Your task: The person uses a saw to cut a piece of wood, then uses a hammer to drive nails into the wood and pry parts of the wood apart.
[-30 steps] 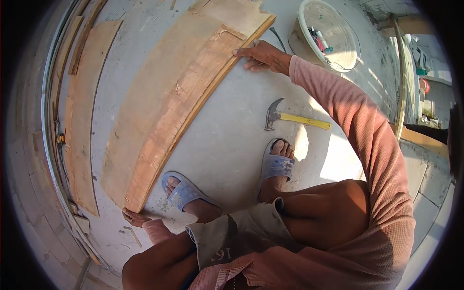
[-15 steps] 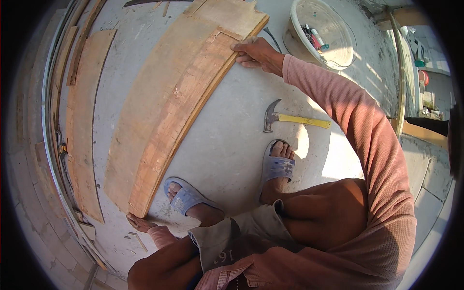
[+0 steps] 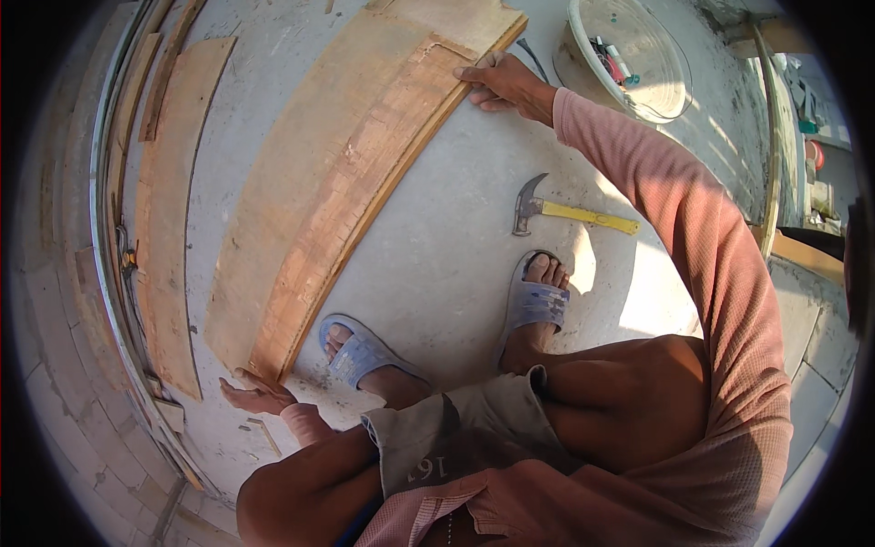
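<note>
A long wooden plank [image 3: 365, 182], rough on its face, lies along the edge of a wider plywood sheet [image 3: 283, 173], slanting from the far middle to the near left. My right hand [image 3: 506, 84] grips the plank's outer edge near its far end, thumb on top and fingers below. At the near end, my left hand [image 3: 257, 394] is open with its fingers apart; its thumb side is close to the plank's corner, and I cannot tell whether they touch. A claw hammer [image 3: 574, 214] with a yellow handle rests on the floor, right of the plank.
My sandalled feet [image 3: 365, 356] stand between plank and hammer. A whitish bucket [image 3: 629, 59] holding small items is at the far right. Loose boards [image 3: 178, 219] and a long metal strip [image 3: 102, 246] lie at left. Small wood scraps [image 3: 264, 436] are near my left hand.
My left hand has come off the plank's end corner and its fingers have spread. The right hand keeps its hold at the far edge. The whole view has shifted slightly.
</note>
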The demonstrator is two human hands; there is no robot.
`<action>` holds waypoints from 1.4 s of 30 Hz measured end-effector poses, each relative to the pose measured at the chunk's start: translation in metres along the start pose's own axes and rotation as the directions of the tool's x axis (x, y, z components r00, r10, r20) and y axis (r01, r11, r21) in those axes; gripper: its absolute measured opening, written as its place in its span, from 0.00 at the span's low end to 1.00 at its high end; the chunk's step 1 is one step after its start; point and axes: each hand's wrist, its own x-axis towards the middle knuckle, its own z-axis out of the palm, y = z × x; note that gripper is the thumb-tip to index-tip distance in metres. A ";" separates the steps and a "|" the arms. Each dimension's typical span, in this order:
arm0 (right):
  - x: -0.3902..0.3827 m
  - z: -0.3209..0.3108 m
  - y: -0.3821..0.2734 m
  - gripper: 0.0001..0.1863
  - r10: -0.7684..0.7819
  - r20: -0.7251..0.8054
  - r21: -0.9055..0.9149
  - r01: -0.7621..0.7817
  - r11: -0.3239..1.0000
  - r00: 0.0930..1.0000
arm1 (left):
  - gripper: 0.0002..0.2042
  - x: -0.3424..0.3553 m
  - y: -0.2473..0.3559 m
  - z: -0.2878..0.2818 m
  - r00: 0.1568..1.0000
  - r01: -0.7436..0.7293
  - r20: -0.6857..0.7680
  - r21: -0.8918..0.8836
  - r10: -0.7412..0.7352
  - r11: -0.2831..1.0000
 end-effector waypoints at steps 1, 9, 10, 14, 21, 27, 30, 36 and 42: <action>0.000 0.000 0.001 0.21 -0.015 0.020 -0.003 0.015 1.000 1.000 | 0.36 -0.002 0.042 0.000 0.985 -0.077 0.143 -0.110 0.093 0.991; 0.000 0.001 0.000 0.24 -0.021 0.020 -0.001 0.021 1.000 1.000 | 0.47 -0.015 0.182 0.067 0.438 -0.776 0.527 -0.188 0.729 0.602; -0.002 0.004 0.001 0.26 -0.012 -0.012 0.013 0.012 1.000 1.000 | 0.49 -0.017 0.183 0.073 0.404 -0.797 0.569 -0.165 0.716 0.581; -0.019 0.023 0.005 0.34 0.062 0.062 0.172 -0.072 0.982 0.996 | 0.50 -0.018 0.175 0.079 0.388 -0.811 0.572 -0.160 0.723 0.562; -0.041 0.060 0.018 0.47 0.139 0.308 0.244 -0.220 0.944 0.941 | 0.47 -0.021 0.181 0.074 0.336 -0.831 0.584 -0.184 0.739 0.524; -0.044 0.066 0.016 0.48 0.115 0.261 0.239 -0.180 0.954 0.958 | 0.44 -0.016 0.180 0.076 0.299 -0.845 0.586 -0.205 0.753 0.495; -0.043 0.070 0.020 0.49 0.115 0.272 0.267 -0.190 0.945 0.955 | 0.43 -0.020 0.179 0.076 0.309 -0.842 0.577 -0.205 0.756 0.500; -0.042 0.075 0.025 0.51 0.083 0.278 0.367 -0.186 0.911 0.957 | 0.42 -0.029 0.178 0.074 0.329 -0.844 0.574 -0.177 0.750 0.506; -0.040 0.074 0.021 0.44 0.066 0.281 0.289 -0.150 0.945 0.957 | 0.43 -0.039 0.174 0.057 0.373 -0.807 0.539 -0.214 0.755 0.551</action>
